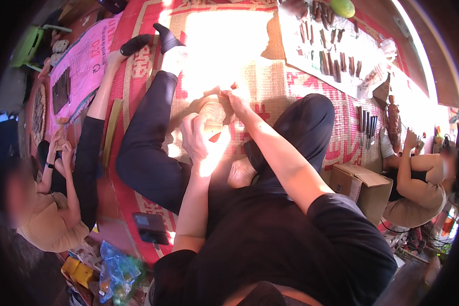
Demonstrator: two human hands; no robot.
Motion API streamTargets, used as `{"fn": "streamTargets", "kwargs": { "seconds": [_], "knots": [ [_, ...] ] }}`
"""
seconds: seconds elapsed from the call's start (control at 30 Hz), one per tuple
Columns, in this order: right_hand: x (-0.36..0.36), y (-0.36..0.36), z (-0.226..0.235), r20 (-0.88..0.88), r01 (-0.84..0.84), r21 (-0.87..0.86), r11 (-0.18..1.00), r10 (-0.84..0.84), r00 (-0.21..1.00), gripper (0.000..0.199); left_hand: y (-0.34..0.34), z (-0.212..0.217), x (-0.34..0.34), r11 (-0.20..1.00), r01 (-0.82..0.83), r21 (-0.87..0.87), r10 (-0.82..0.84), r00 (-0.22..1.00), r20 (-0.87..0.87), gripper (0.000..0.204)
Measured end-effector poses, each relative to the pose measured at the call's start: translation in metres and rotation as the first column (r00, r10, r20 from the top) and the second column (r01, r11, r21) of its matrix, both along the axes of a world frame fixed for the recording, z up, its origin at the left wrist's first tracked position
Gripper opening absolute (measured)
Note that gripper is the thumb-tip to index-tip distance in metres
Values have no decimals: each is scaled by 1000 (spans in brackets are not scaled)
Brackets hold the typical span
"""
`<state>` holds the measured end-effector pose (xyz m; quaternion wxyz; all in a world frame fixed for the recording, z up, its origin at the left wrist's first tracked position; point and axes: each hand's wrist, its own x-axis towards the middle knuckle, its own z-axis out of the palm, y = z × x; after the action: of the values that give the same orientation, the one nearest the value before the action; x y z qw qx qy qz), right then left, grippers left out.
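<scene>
A pale wooden carving (212,110) with a rounded upper part and a flat base stands out between my legs in strong sunlight. My left hand (198,136) is wrapped round its lower end. At the far upper side of the carving, my right hand (236,100) has its fingers closed in a pinch. A small brown flap (213,92) shows beside those fingertips; whether they grip it is hard to see in the glare. Parts of the carving are hidden behind my left fingers.
A patterned red and tan mat (321,145) lies under me. White paper (311,66) with several dark wooden pieces is at the far right; carving tools (367,125) lie nearer. A cardboard box (359,188) stands right, a phone (150,228) left. Co-workers (56,219) sit on both sides.
</scene>
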<state>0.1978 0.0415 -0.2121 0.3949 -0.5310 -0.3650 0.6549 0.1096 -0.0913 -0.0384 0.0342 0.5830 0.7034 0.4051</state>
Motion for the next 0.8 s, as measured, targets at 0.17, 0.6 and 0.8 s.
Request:
{"fn": "streamTargets", "kwargs": {
  "seconds": [0.17, 0.6, 0.8],
  "knots": [
    [-6, -28, 72, 131, -207, -65, 976, 214, 968, 26, -7, -4, -5, 999, -50, 4, 50, 999, -10, 47],
    [-14, -19, 39, 273, -305, 152, 940, 257, 927, 23, -8, 0, -1, 998, -54, 21, 54, 999, 1, 48],
    [-17, 5, 49, 364, -314, 135, 940, 248, 898, 28, -9, -6, -5, 1000, -28, 7, 28, 999, -17, 47]
  ]
}}
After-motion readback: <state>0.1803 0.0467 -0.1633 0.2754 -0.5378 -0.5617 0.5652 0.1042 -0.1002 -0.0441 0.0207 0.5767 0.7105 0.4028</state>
